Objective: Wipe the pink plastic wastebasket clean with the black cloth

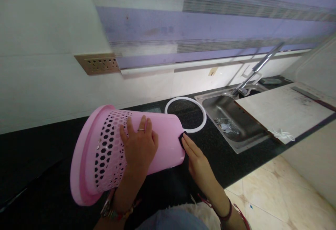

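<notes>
A pink plastic wastebasket (pixel 168 142) with hexagonal holes near its rim lies on its side on the dark counter, mouth to the left. My left hand (pixel 140 144) rests on top of it, fingers spread over the holes and the smooth wall. At the base end, my right hand (pixel 196 160) presses a small black cloth (pixel 181 139) against the basket's bottom edge. Most of the cloth is hidden under my fingers, which are held together. Just behind the base, a white ring (pixel 204 116) lies flat on the counter.
To the right is a steel sink (pixel 236 132) with clear plastic inside and a tall faucet (pixel 259 67). A cutting board (pixel 286 107) partly covers it, bearing a knife (pixel 306 93) and a white bundle (pixel 282 135). Wall sockets (pixel 98 64) are at back left.
</notes>
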Tool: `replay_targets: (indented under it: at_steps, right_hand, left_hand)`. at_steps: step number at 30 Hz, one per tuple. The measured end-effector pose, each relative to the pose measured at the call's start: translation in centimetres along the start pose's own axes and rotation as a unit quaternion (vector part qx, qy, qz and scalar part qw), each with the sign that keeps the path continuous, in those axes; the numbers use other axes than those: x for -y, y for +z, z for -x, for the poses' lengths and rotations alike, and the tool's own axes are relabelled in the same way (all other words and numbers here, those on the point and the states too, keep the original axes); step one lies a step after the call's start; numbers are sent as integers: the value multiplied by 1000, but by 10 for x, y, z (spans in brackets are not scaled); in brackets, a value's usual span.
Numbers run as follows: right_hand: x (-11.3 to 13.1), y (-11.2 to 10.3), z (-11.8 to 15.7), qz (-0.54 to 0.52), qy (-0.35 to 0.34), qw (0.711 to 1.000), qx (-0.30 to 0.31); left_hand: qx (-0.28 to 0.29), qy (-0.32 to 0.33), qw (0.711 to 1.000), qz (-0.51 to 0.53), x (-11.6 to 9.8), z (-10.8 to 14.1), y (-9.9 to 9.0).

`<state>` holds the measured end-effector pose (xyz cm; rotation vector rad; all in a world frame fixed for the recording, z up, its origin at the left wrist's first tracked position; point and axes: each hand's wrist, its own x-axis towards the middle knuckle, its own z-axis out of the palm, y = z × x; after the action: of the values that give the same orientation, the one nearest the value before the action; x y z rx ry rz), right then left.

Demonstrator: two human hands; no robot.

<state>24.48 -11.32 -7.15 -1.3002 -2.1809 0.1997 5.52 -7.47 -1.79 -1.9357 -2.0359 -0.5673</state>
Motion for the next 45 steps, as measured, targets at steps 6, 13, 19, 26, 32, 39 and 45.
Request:
replay_targets:
  at_steps: [6, 13, 19, 26, 32, 39, 45]
  right_hand:
    - [2, 8, 17, 12, -6, 1000, -18]
    - [2, 14, 18, 10, 2, 1000, -20]
    - [2, 18, 22, -6, 0, 1000, -26]
    - [5, 23, 21, -10, 9, 999, -42]
    - [4, 23, 15, -24, 7, 999, -44]
    - [7, 29, 32, -15, 24, 999, -29]
    - [4, 33, 22, -29, 25, 998, -43]
  left_hand:
    - [4, 2, 1000, -8, 0, -4, 2]
    - [14, -2, 1000, -13, -1, -7, 1]
    - [17, 7, 999, -26, 0, -11, 2]
    - [27, 3, 999, -27, -2, -14, 0]
    - [31, 9, 999, -31, -2, -16, -1]
    - [35, 2, 999, -22, -3, -18, 1]
    - [20, -14, 1000, -13, -3, -20, 4]
